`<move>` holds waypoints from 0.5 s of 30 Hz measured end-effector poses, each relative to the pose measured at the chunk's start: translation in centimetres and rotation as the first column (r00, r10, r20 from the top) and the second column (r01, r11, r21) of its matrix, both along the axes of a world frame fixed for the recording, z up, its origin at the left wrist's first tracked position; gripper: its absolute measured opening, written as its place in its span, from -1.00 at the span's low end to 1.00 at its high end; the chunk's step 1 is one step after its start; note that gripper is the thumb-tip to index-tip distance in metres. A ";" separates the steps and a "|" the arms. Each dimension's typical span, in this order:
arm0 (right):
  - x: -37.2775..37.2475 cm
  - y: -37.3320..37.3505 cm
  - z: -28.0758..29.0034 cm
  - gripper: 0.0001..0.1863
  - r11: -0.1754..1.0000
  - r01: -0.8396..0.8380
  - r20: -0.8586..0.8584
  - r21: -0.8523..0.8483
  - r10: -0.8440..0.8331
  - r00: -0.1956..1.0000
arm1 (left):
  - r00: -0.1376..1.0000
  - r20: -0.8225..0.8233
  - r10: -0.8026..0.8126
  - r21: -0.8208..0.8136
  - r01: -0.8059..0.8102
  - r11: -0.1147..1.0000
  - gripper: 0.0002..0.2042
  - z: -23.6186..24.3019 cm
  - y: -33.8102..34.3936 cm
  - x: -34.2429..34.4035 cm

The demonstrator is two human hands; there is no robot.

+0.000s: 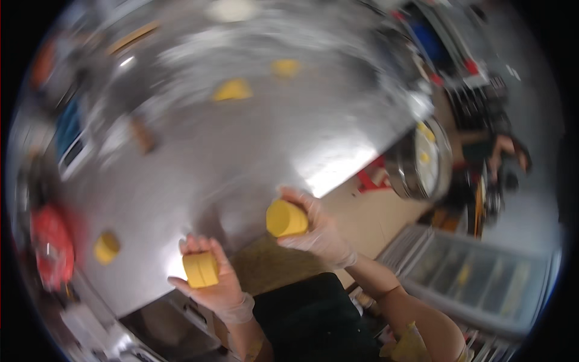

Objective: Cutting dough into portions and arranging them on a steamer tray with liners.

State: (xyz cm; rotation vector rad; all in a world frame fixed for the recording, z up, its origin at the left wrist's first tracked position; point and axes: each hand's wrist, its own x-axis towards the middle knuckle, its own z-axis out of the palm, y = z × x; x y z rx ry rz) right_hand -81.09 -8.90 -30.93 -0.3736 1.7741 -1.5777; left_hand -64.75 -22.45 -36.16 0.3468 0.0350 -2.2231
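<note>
Stainless steel fills most of the view, a broad shiny tabletop [253, 139] blurred by motion and tilted across the frame. Both gloved hands are raised over its near edge. The left hand [214, 283] has its fingers wrapped around a short yellow cylinder [201, 269], palm turned up. The right hand [316, 232] grips a second yellow cylinder [286, 218] from behind, fingers curled over its top and side. The two pieces are near each other but apart. More yellow pieces lie on the steel: one at the left [106, 247], a wedge [232, 90] farther off, another [285, 67] beyond it. A round metal pan [416, 166] sits past the tabletop's right edge.
</note>
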 end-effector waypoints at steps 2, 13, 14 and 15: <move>-1.2 8.5 -0.3 -0.14 0.995 0.054 -0.158 0.079 -0.041 0.987 | 0.990 0.017 -0.141 -0.015 0.141 0.990 -0.35 1.0 5.1 -3.5; -4.9 45.4 -3.4 -0.16 0.552 0.797 -0.521 0.246 -0.618 0.589 | 0.645 -0.126 -0.753 0.134 0.764 0.632 -0.36 -0.5 38.2 -23.1; -6.1 47.6 -3.6 -0.15 0.496 0.828 -0.556 0.262 -0.623 0.550 | 0.631 -0.090 -0.770 0.235 0.765 0.600 -0.35 -0.4 40.5 -24.3; -7.4 49.6 -3.8 -0.15 0.482 0.838 -0.552 0.256 -0.639 0.536 | 0.615 -0.085 -0.784 0.228 0.778 0.586 -0.35 -0.5 42.5 -25.4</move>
